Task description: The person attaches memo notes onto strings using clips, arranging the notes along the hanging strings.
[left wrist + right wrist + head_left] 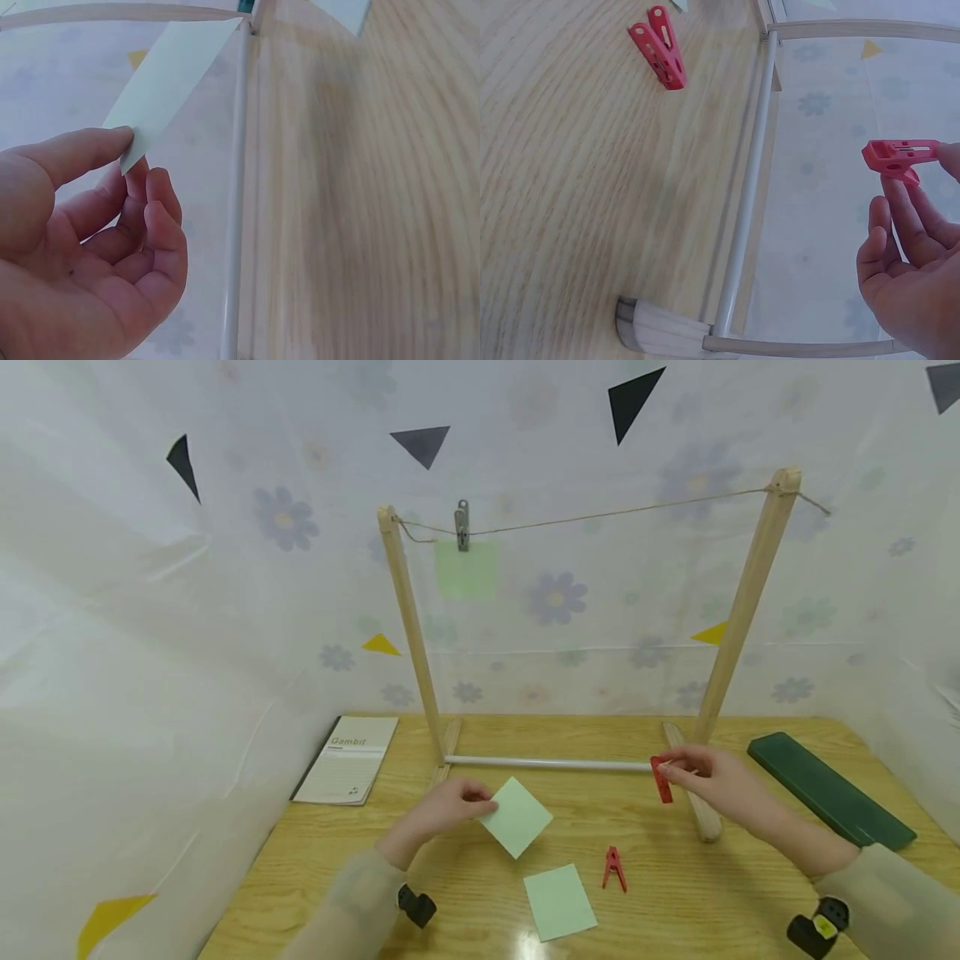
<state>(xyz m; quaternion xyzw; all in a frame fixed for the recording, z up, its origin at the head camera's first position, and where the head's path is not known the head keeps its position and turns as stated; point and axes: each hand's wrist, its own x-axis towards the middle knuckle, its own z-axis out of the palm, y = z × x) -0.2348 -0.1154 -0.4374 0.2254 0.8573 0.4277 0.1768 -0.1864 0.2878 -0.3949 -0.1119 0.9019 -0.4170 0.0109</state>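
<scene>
My left hand [448,806] pinches a pale green square of paper [519,818] by one corner, raised over the table. In the left wrist view, thumb and forefinger grip that corner while the other fingers curl loosely. Between the thumb and fingertips of my right hand [708,778] is a red clothespin [662,781], held near the right post's base; the right wrist view shows the clothespin [900,156] lying sideways. A second pale green paper [560,902] lies on the table, with another red clothespin [613,870] beside it.
A wooden frame [738,610] carries a string [592,517], where a metal clip [462,527] holds a green paper [467,572]. A white rod [547,763] joins its feet. A notebook [348,760] lies left, a dark green case [828,789] right.
</scene>
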